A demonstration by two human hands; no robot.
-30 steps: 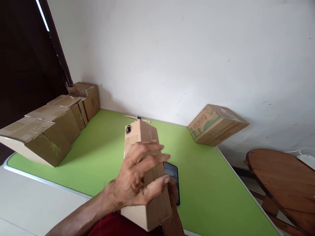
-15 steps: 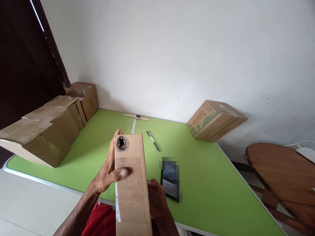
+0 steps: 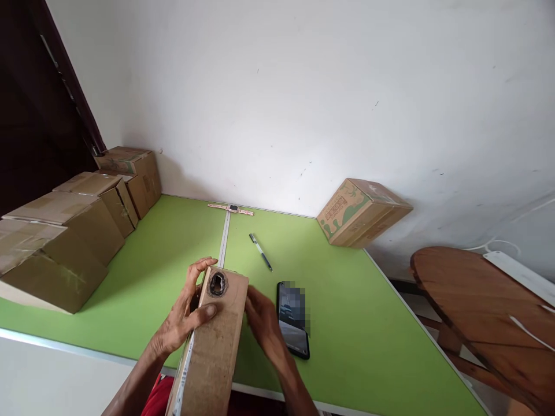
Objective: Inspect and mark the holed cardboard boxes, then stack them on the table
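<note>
A narrow cardboard box (image 3: 214,352) is held up over the near edge of the green table. A dark-ringed round hole (image 3: 224,284) is cut in its top face, close to the far end. My left hand (image 3: 180,320) grips its left side, thumb on the upper face and fingers round the far corner. On the other side, my right hand (image 3: 264,318) presses against the box, its fingertips hidden behind it. A white label (image 3: 184,375) shows along the box's left face. Right of my right hand lies a phone (image 3: 292,341) with a partly blurred screen.
Several cardboard boxes (image 3: 93,216) stand in a row at the left of the green table (image 3: 347,323). Another carton (image 3: 359,214) is at the back right. A pen (image 3: 261,252) and a pink-strapped watch (image 3: 233,208) lie toward the wall. A brown wooden stool (image 3: 468,294) stands at the right.
The box has moved down and nearer, and its near end has swung left. My right hand has shifted forward along its side, showing more of the forearm. The view has turned slightly right.
</note>
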